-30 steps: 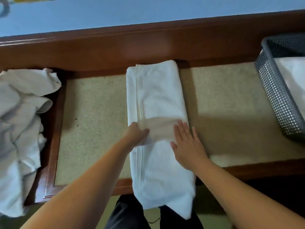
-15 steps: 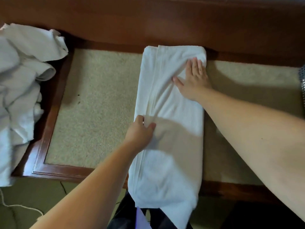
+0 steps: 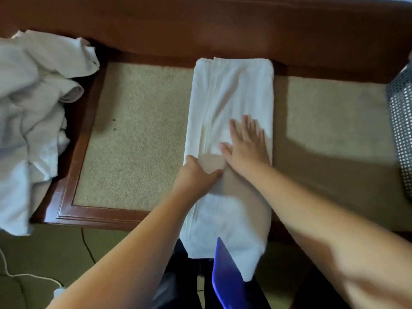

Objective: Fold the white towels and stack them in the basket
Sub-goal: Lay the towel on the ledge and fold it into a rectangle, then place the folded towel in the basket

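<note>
Landmark: every place here is given from the long folded towel [image 3: 231, 130] in front of me.
Near end of the towel: it hangs off the table's wooden edge [image 3: 93, 216] toward my legs, limp and drooping, beside something blue [image 3: 225, 275] that I cannot identify.
My left hand [image 3: 196, 175]: it rests on the towel's left edge at about mid-length, fingers curled and thumb out to the right, pinching the layered edge. I cannot tell how many layers it holds.
My right hand [image 3: 246, 144]: it lies flat on the towel just beyond my left hand, fingers spread and straight, pressing down and gripping nothing.
The towel: a narrow white strip running away from me across the beige tabletop [image 3: 138, 139], with a lengthwise seam of stacked edges left of centre.
How it should handle: I judge it soft, light and floppy, creasing easily, not fragile. The layers could slide apart.
Where to take hold: I would grip the hanging near end at both corners, all layers together.
Left of the towel: a rumpled heap of white towels [image 3: 33, 121], well apart.
Right of the towel: the grey mesh basket [image 3: 401, 130], well apart at the frame's edge.
</note>
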